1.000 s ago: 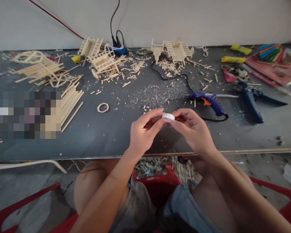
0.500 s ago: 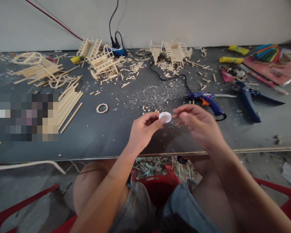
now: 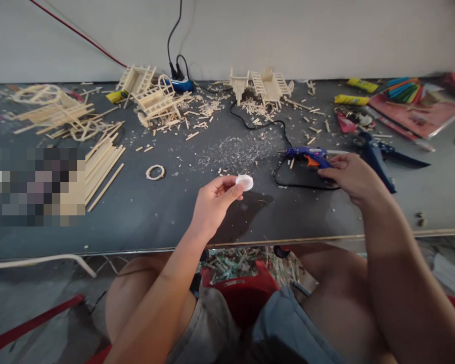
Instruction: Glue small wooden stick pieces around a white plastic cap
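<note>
Between the thumb and fingers of my left hand (image 3: 216, 202) is a small white round cap (image 3: 244, 183), held above the desk with its shallow hollow side showing. My right hand (image 3: 358, 179) is closed around the handle of a blue hot glue gun (image 3: 305, 152) with an orange trigger. The gun lies on the desk, its nozzle pointing left and a pale glue stick (image 3: 337, 152) out of its back. My fingers hide the end of the handle. To the left of my hands, a small ring of wooden pieces (image 3: 155, 172) rests flat.
Wooden stick models (image 3: 271, 87) stand along the wall among scattered offcuts. Loose sticks (image 3: 105, 172) lie at left. The gun's black cord (image 3: 307, 187) loops on the desk. Dark blue cutters (image 3: 379, 162) lie right of my right hand, yellow tubes (image 3: 351, 100) behind.
My right hand has moved right, away from the cap, and has taken hold of the glue gun's handle. The left hand still holds the cap; the view has shifted slightly.
</note>
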Available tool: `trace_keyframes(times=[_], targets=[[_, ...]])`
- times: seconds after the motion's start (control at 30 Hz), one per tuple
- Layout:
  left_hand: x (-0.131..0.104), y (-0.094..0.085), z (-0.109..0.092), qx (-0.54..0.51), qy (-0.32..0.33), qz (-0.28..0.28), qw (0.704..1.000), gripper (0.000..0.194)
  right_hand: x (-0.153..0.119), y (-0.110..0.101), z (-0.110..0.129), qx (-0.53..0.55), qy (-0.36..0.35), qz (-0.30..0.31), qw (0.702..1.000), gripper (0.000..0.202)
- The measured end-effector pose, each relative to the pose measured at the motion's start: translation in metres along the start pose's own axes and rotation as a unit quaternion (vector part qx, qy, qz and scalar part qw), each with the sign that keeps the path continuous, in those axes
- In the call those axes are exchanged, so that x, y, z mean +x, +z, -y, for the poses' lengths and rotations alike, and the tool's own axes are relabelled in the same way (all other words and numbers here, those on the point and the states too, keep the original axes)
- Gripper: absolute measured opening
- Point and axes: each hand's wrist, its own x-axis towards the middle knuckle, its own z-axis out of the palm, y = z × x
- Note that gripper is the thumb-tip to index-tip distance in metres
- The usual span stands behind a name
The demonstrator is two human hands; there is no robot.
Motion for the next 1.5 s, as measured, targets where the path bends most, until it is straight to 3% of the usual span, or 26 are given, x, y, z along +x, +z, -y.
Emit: trace_keyframes(times=[0.13, 0.3, 0.47, 0.6, 0.77, 0.93, 1.17, 1.5], targets=[[0.004, -0.002, 0.004, 0.009, 0.007, 0.003, 1.000, 0.022, -0.010, 0.001, 0.018, 0.043, 0.098, 0.064, 0.992, 0.020], [0.007, -0.002, 0.004, 0.032, 0.004, -0.002, 0.999, 0.022, -0.025, -0.002, 0.027, 0.143, 0.155, 0.120, 0.970, 0.008], [0.009, -0.001, 0.003, 0.032, -0.012, -0.005, 0.999, 0.022, -0.026, -0.002, 0.023, 0.273, 0.186, 0.218, 0.918, 0.011], [0.010, 0.000, 0.004, 0.041, -0.016, 0.001, 0.999, 0.023, -0.024, 0.001, 0.020, 0.307, 0.210, 0.234, 0.898, 0.023], [0.011, 0.002, 0.004, 0.024, -0.028, 0.005, 0.999, 0.024, -0.036, 0.006, 0.018, 0.276, 0.135, 0.211, 0.928, 0.016], [0.010, 0.003, 0.001, 0.008, -0.044, 0.008, 0.999, 0.022, -0.056, 0.009, 0.019, 0.246, 0.086, 0.250, 0.933, 0.024], [0.009, 0.003, 0.000, 0.005, -0.049, 0.045, 0.998, 0.019, -0.076, 0.024, 0.017, 0.214, 0.097, 0.309, 0.921, 0.023], [0.006, 0.003, -0.004, -0.009, -0.069, 0.063, 0.996, 0.020, -0.084, 0.034, 0.020, 0.082, 0.104, 0.304, 0.943, 0.035]])
